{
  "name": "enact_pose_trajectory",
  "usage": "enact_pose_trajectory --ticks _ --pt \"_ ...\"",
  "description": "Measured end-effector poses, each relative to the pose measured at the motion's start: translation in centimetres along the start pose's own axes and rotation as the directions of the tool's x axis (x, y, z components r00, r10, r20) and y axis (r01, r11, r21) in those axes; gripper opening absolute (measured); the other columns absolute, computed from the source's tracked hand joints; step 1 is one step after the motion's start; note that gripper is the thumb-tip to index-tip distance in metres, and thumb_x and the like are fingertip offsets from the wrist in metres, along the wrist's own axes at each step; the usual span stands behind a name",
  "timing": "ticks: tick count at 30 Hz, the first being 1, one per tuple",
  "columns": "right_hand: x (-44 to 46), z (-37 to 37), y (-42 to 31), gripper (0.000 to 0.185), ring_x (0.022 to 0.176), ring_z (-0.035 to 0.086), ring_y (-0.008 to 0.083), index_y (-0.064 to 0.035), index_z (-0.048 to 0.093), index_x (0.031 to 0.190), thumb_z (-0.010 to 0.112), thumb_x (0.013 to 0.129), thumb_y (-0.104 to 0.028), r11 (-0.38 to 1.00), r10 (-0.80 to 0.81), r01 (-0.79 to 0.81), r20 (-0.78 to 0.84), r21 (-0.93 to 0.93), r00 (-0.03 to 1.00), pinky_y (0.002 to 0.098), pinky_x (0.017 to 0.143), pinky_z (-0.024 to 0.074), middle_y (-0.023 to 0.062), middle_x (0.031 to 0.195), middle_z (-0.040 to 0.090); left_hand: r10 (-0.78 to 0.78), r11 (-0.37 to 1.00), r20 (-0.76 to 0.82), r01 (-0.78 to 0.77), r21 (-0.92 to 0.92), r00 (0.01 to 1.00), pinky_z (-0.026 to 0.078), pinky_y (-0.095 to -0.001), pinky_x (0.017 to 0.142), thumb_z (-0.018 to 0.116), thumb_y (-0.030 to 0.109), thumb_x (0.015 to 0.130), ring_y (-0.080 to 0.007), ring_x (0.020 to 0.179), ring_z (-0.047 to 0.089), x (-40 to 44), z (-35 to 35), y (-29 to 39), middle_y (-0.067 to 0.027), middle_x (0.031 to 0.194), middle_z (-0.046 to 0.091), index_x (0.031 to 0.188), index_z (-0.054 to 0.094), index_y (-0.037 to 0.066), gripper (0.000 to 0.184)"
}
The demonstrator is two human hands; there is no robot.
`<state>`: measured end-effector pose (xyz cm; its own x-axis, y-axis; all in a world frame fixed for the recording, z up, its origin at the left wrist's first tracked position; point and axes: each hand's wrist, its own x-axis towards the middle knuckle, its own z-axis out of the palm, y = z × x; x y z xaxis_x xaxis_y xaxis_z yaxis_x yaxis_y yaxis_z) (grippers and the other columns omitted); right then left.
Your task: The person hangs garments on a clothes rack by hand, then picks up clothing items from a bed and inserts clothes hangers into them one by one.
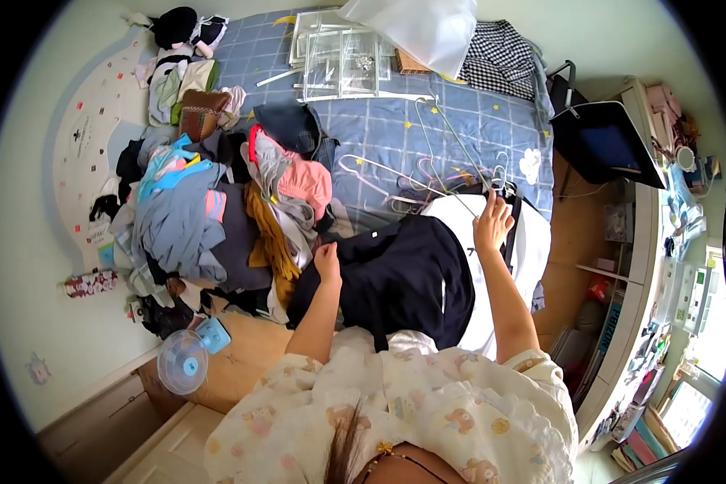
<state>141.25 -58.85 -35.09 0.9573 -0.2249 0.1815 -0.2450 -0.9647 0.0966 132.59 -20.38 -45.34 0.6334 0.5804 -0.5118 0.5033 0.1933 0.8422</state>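
A black garment (pixel 411 262) lies spread across the bed edge in front of me. My left hand (pixel 327 263) is closed at its left edge, the fingers pinching the dark cloth. My right hand (pixel 493 228) is closed on a thin wire hanger (pixel 453 133), which extends up and away over the bed. Beneath the right hand is a white garment (pixel 528 242) with a dark mark, partly covered by the black one. Several more hangers (pixel 387 171) lie loosely tangled just beyond the black garment.
A large heap of mixed clothes (pixel 181 214) covers the bed's left side. Clear plastic frames (pixel 343 60), a translucent sheet (pixel 419 32) and checked cloth (pixel 500 60) lie at the back. A dark screen (pixel 609 145) and shelves (pixel 621 323) stand right. A clear round container (pixel 182 363) sits lower left.
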Motion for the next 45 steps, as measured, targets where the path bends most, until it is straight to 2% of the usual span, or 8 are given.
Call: enact_pose_trajectory --ticks 6,11,18,25,30,35,40,45 --pt "-6.6 -7.8 4.2 0.078 0.111 0.049 0.0258 -0.0108 0.045 0.131 0.076 0.061 -0.024 0.965 -0.256 0.219 0.333 0.145 0.907 0.042 0.091 0.037 0.0091 0.113 0.05 0.229 0.946 0.141 -0.254 0.202 0.963 0.042 -0.0268 0.057 0.07 0.022 0.08 -0.0101 0.057 0.051 -6.7 -1.6 3.1 -0.0027 0.064 0.059 0.075 0.064 -0.004 0.027" --pt "-12.3 -9.0 8.1 0.055 0.084 0.057 0.0226 -0.0065 0.056 0.124 0.063 0.07 -0.017 0.635 -0.393 -0.169 0.503 0.754 0.77 0.0329 0.076 0.0452 0.0098 0.1 0.059 0.142 0.99 0.229 -0.137 -0.04 0.963 0.041 -0.0237 0.064 0.071 0.02 0.079 -0.0074 0.067 0.053 -7.9 -4.0 5.2 0.0011 0.072 0.061 0.081 0.068 0.0 0.02" --pt "-15.2 -18.0 10.5 0.043 0.069 0.051 0.0091 -0.0003 0.064 0.113 0.05 0.074 -0.011 0.338 -0.734 -0.629 0.614 0.7 0.29 0.0236 0.06 0.0397 0.0035 0.088 0.062 0.367 0.93 0.314 -0.349 -0.114 0.876 0.039 -0.0211 0.06 0.069 0.018 0.082 -0.0044 0.064 0.048 -10.4 -6.6 13.6 0.003 0.07 0.058 0.084 0.068 -0.004 0.022" --pt "-16.7 -19.1 7.9 0.04 0.065 0.048 0.0096 0.0009 0.062 0.115 0.049 0.079 -0.008 0.35 -0.729 -0.601 0.612 0.718 0.307 0.0236 0.056 0.0386 0.0062 0.087 0.062 0.638 0.462 0.568 -0.848 0.258 0.52 0.046 -0.0341 0.057 0.064 0.022 0.083 -0.0319 0.067 0.063 -18.2 -8.4 19.6 -0.0168 0.072 0.062 0.087 0.068 0.004 0.019" --pt "-19.2 -18.5 2.4 0.041 0.066 0.047 0.0097 0.0027 0.059 0.118 0.048 0.081 -0.009 0.209 -0.774 -0.584 0.498 0.784 0.391 0.0228 0.057 0.0386 0.0066 0.089 0.062 0.717 0.335 0.627 -0.94 0.07 0.303 0.049 -0.0343 0.059 0.064 0.013 0.081 -0.0298 0.069 0.064 -24.9 -8.1 21.1 -0.0136 0.078 0.066 0.087 0.068 0.005 0.011" --pt "-20.3 -19.5 0.5 0.043 0.072 0.05 0.0098 0.0026 0.059 0.118 0.054 0.081 -0.019 0.008 -0.861 -0.586 0.303 0.81 0.407 0.0232 0.066 0.0421 0.005 0.09 0.062 0.678 -0.225 0.718 -0.974 -0.001 -0.158 0.045 -0.0305 0.064 0.067 0.007 0.076 -0.0207 0.071 0.058 -27.3 -11.0 26.7 -0.0025 0.074 0.06 0.094 0.07 0.011 0.019" --pt "-19.0 -24.2 1.4 0.048 0.086 0.056 0.0119 0.0031 0.059 0.119 0.059 0.082 -0.027 -0.027 -0.892 -0.45 0.182 0.892 0.415 0.0249 0.078 0.0448 0.0062 0.095 0.064 0.561 -0.555 0.752 -0.831 0.032 -0.346 0.042 -0.0354 0.084 0.071 0.022 0.07 -0.0207 0.093 0.053 -27.8 -13.4 31.5 -0.0022 0.089 0.056 0.086 0.059 0.012 0.022" --pt "-17.3 -26.7 0.3 0.084 0.11 0.049 0.0239 0.0013 0.062 0.113 0.018 0.091 -0.067 -0.411 -0.898 -0.38 -0.295 0.829 0.327 0.0367 0.099 0.0317 0.0157 0.117 0.058 0.563 -0.647 0.64 -0.761 -0.051 -0.522 0.048 -0.0336 0.06 0.067 0.026 0.073 -0.0238 0.073 0.058 -26.2 -14.7 33.4 -0.004 0.078 0.055 0.075 0.051 0.01 0.023"
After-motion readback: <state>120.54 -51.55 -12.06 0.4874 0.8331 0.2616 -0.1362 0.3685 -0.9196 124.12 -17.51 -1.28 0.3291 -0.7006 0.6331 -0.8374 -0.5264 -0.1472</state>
